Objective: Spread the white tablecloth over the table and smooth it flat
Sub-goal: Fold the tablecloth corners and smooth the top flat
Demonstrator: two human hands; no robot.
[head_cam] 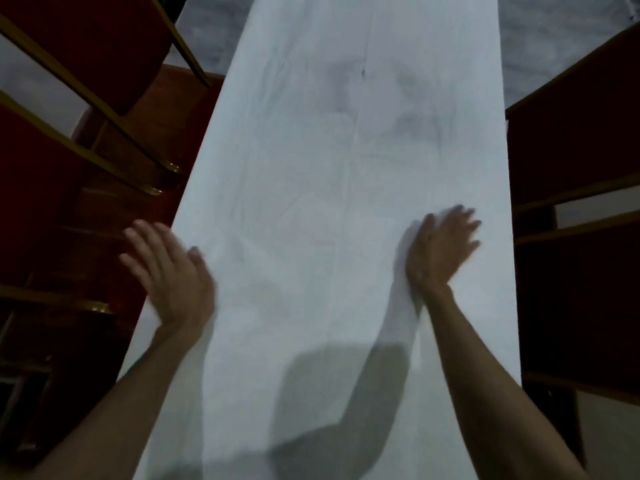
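The white tablecloth (346, 202) lies along the long bench, covering its whole visible top and running away from the camera, with faint creases and a lengthwise fold line down its middle. The left hand (169, 271) is spread, fingers apart, at the cloth's left edge — partly past it. The right hand (441, 245) lies flat on the cloth near the right side, fingers splayed. Red chairs (69, 116) with gold frames stand to the left.
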